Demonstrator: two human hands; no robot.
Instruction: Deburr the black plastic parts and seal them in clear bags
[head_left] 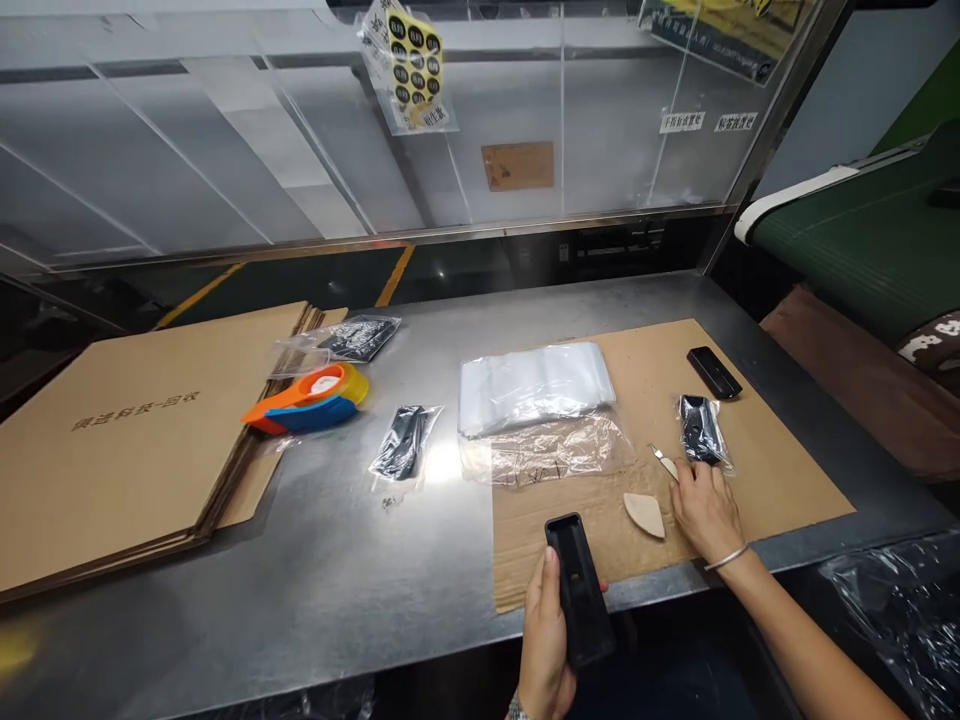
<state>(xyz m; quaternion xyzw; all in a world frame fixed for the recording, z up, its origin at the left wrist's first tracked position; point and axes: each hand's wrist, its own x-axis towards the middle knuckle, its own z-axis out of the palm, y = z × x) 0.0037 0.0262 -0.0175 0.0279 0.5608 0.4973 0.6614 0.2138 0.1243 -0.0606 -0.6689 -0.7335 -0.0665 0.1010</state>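
My left hand (546, 632) is wrapped round a long black plastic housing (579, 590), hollow side up, tilted at the table's front edge. My right hand (707, 507) rests over the cardboard sheet with its fingers closed on a small craft knife (664, 463), blade pointing up and left. Just beyond those fingers lies a bagged black part (701, 430). A beige wedge-shaped piece (644, 515) sits on the cardboard between my hands. Farther back at the right is another black housing (714, 373), unwrapped.
A stack of clear plastic bags (536, 388) lies across the cardboard sheet (780, 470). Left of it are a bagged black piece (405, 443), an orange and blue tape dispenser (307, 400) and stacked flat cartons (135, 430). A green conveyor belt (862, 230) stands at right.
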